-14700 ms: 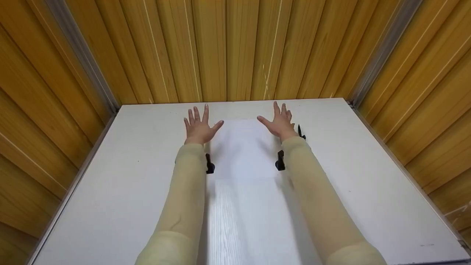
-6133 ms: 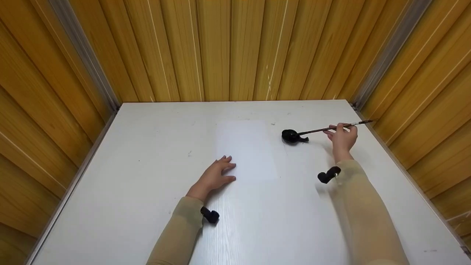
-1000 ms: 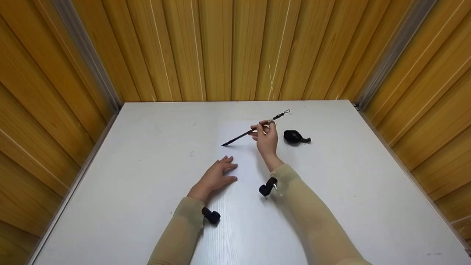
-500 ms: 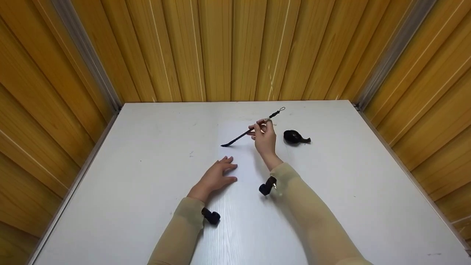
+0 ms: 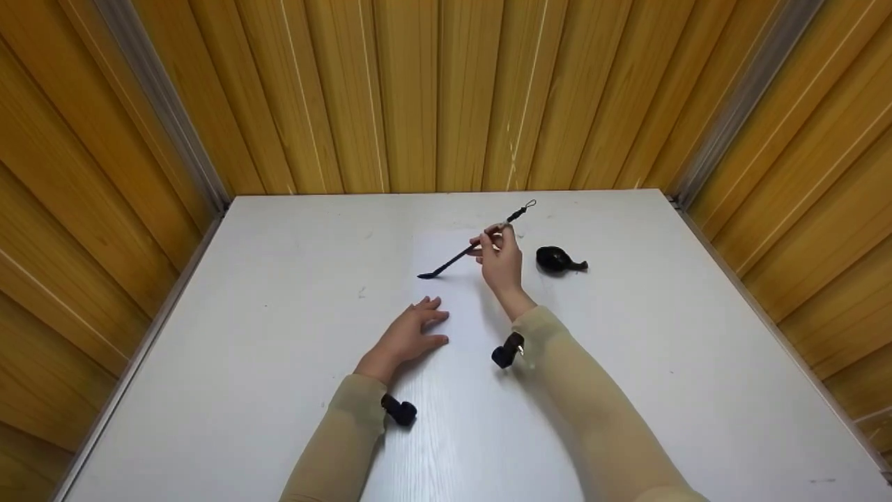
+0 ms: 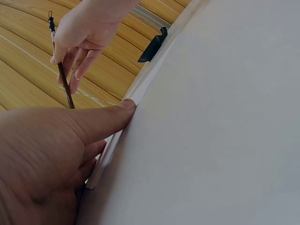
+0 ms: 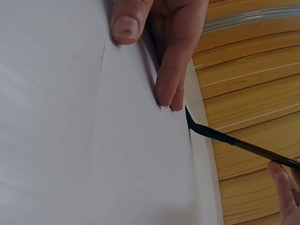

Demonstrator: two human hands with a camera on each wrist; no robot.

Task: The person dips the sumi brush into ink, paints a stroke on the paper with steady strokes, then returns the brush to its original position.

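Right hand, pinching the brush, had lowered its tip onto the paper since a second before; left hand lay flat, fingers relaxed, steadying the sheet.

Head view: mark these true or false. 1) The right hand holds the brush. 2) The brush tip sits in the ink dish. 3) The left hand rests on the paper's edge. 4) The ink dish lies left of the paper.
1) True: the right hand pinches the brush.
2) False: the tip meets the paper; the ink dish stands apart.
3) True: the left hand lies flat at the paper's left edge.
4) False: the dish lies right of the paper.
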